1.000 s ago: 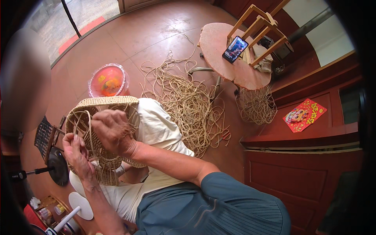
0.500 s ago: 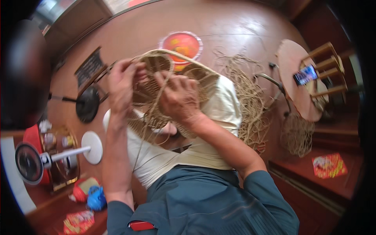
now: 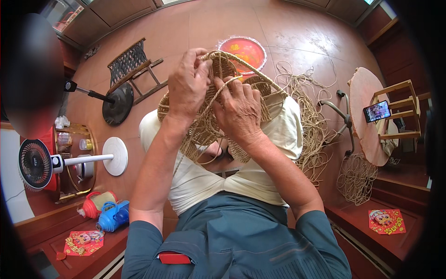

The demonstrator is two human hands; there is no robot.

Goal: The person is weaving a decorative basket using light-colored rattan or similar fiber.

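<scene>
Tiled floor bkgd; both hands (image 3: 213,100) clamped on woven basket (image 3: 204,130) (mouth tilted away).

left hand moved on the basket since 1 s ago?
Yes. The left hand sat low on the woven basket's left edge, away from the red basin; now it grips the top rim, on the side toward the basin, beside the right hand.
</scene>
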